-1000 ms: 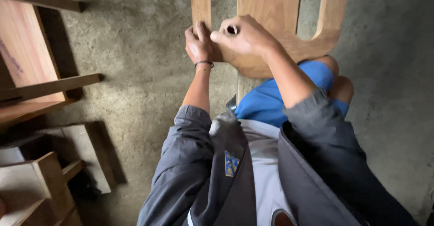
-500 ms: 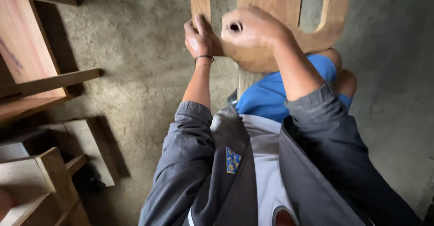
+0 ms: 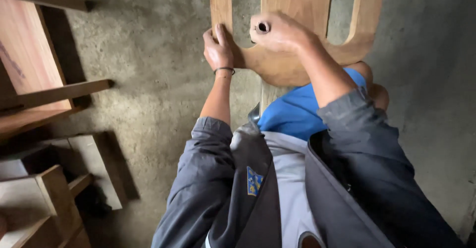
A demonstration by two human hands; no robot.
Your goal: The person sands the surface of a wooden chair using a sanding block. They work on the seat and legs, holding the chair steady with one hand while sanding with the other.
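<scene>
A curved wooden chair-back piece [image 3: 292,64] with upright slats stands on the floor in front of my knees. My left hand [image 3: 218,49] lies on its left side, fingers wrapped around the narrow left slat [image 3: 219,2]; a dark band circles that wrist. My right hand [image 3: 282,32] is a fist pressed onto the middle of the curved rail, closed around a small round tube-like thing [image 3: 262,27] whose hollow end shows between thumb and forefinger. The rest of that thing is hidden in the fist.
Rough concrete floor [image 3: 148,69] lies all around. Wooden furniture frames and boards [image 3: 34,79] stand at the left, with more pale wooden pieces [image 3: 54,193] at the lower left. My blue shorts [image 3: 297,109] and grey jacket fill the lower middle.
My right fist has shifted a little to the right and upward along the curved rail. The left hand has stayed on the left slat.
</scene>
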